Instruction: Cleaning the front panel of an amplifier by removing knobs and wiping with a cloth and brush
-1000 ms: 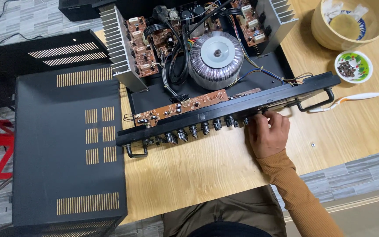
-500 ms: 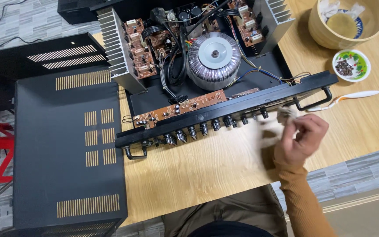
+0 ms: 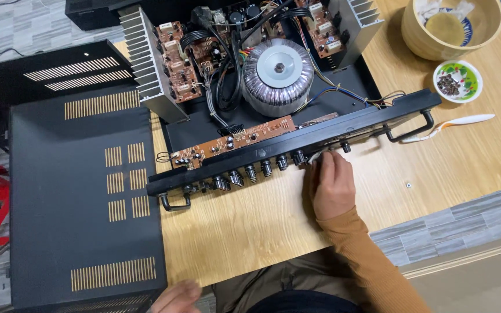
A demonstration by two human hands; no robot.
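Two hands are seen from the head camera, and only this one view is given. The right hand [image 3: 333,186] is laid on the wooden table [image 3: 250,232], with its fingers [image 3: 326,163] curled against the front panel [image 3: 297,145] of the opened amplifier [image 3: 262,98]. The fingertips are pressed together at one of the small black knobs [image 3: 300,157]; whether the knob is truly pinched cannot be told, because it is hidden by the fingers. More knobs are lined up in a row to the left of that grip, and one more small knob [image 3: 346,148] is seen just to its right. A black handle [image 3: 411,130] is found further right of the grip, and a white toothbrush [image 3: 456,123] is lying beyond it. Above the grip, a brown circuit board [image 3: 236,142] and a big round coil [image 3: 278,74] are seen inside the box. Far up and right of the grip, a small bowl [image 3: 458,81] and a big wooden bowl [image 3: 452,26] are placed. The left hand [image 3: 175,298] is seen at the bottom edge, blurred, just beside the black metal cover [image 3: 82,197]. Its fingers look loose, but its state cannot be told.
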